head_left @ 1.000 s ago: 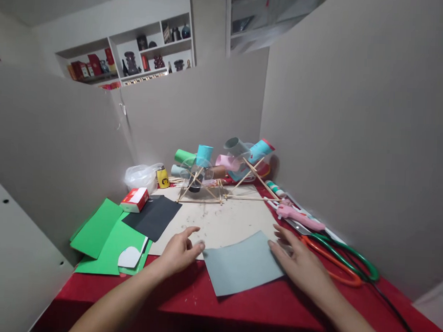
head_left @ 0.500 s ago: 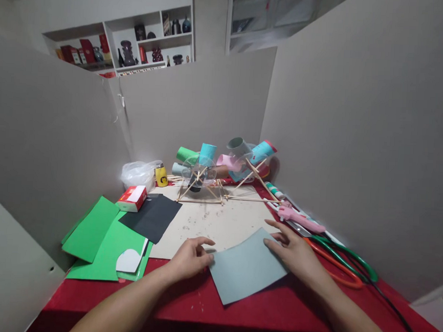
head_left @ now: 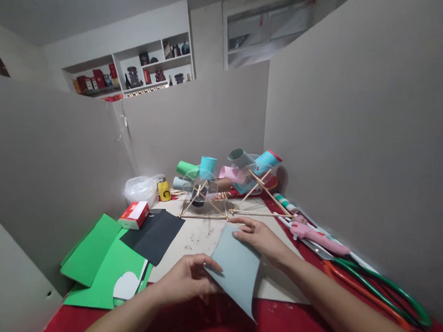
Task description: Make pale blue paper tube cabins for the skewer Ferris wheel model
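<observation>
A light grey-blue sheet of paper [head_left: 237,264] is held up between both hands, slightly curved and tilted over the front of the board. My right hand [head_left: 253,234] pinches its upper edge with thumb and fingers. At the left edge, my left hand [head_left: 196,277] grips the sheet, its index finger lying over the paper. Behind the sheet stand two wheel models on stick frames, a nearer one [head_left: 202,184] with coloured paper tubes around clear discs, and a second [head_left: 252,170] to its right.
Green sheets [head_left: 106,273], black paper [head_left: 154,236] and a red-and-white box [head_left: 134,215] lie left. A pink glue gun [head_left: 317,236] and green-and-orange-handled scissors [head_left: 378,285] lie right on the red cloth [head_left: 291,323]. A beige board [head_left: 200,233] lies mid-table. Grey panels [head_left: 194,121] enclose the table.
The grey-blue sheet has turned and risen toward upright. My right hand has moved left and farther away; my left hand now reaches over the sheet's edge. The view has tilted up.
</observation>
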`<state>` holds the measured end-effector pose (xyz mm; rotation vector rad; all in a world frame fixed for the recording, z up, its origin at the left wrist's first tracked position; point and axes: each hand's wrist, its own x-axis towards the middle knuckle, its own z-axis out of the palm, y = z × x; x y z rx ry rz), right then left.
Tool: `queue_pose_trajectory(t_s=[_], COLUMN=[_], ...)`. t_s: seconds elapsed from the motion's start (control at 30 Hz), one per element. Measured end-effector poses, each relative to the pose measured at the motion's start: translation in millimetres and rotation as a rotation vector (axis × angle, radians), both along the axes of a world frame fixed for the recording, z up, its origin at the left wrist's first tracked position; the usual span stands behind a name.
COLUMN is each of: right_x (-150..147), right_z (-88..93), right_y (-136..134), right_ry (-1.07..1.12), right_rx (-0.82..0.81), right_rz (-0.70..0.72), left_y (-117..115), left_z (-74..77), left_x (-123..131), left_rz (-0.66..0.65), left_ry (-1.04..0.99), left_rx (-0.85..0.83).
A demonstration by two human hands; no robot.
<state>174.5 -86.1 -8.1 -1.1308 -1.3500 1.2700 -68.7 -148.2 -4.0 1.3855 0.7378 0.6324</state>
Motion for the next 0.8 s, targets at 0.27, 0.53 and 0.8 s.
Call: queue_pose_trajectory(t_s=[0.27,0.53,0.8], right_x=[-10,-4,3], right_z=[-27.4,-20.4,-21.9], right_y=[4,-5,1], right_ry=[0.076,0.044,0.128], right_rx=[0.031,0.107,0.095], right_rz=[0.028,-0.023,-0.043], left_y=[14,16,30], left_z=[-10.5,-36.7,-44.2], left_x=[25,28,22], left_rz=[-0.078,0.076,0.382], left_ry=[0.105,0.135,0.01], left_rx=[0.026,0.053,-0.05])
